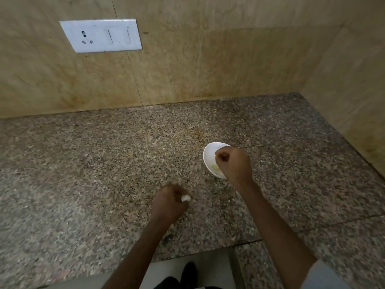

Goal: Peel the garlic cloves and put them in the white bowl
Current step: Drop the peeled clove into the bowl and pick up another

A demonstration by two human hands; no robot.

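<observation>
A small white bowl [209,158] stands on the speckled granite counter, right of centre. A pale yellowish peeled clove [215,168] lies inside it near the front wall. My right hand [234,163] hovers over the bowl with its fingers curled into a loose fist; I cannot see anything between them. My left hand [169,202] is lower and to the left, close to the counter, its fingers curled round a white garlic piece [185,198] that sticks out at the fingertips.
The granite counter [104,167] runs back to a beige marble wall and a side wall on the right. A white switch and socket plate [101,36] is on the back wall. The counter's front edge [193,254] lies near my forearms.
</observation>
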